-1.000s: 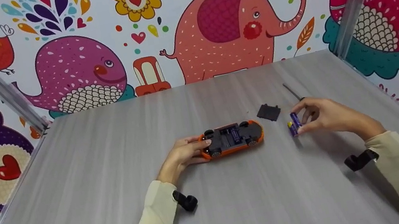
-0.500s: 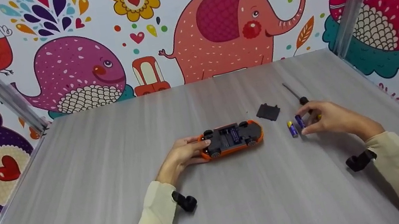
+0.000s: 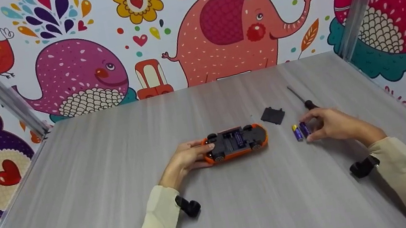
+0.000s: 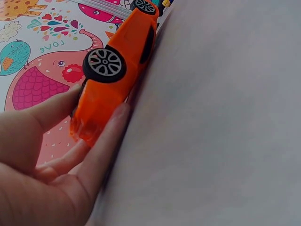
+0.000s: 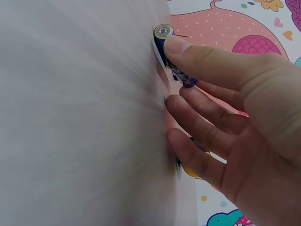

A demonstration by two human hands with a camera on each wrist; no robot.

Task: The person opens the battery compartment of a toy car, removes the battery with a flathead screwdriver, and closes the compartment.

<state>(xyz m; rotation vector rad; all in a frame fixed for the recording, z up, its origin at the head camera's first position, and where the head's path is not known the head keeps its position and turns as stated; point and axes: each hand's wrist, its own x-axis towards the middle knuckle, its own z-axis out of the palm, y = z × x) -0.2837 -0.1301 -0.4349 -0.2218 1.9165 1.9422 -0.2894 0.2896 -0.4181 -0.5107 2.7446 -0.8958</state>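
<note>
At centre frame on the grey bench [image 3: 76, 203], an orange toy car [image 3: 235, 142] lies upside down, its open battery bay holding one cell. The left hand [image 3: 188, 158] grips the car's rear end between thumb and fingers. Right of centre, the right hand [image 3: 328, 124] rests with relaxed fingers on two loose batteries [image 3: 300, 131] lying side by side. A black cover [image 3: 273, 115] and a screwdriver [image 3: 300, 97] lie just above them.

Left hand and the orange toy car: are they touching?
Touching. In the left wrist view the left hand holds the orange toy car by one end, thumb on one side and fingers against the other.
</note>
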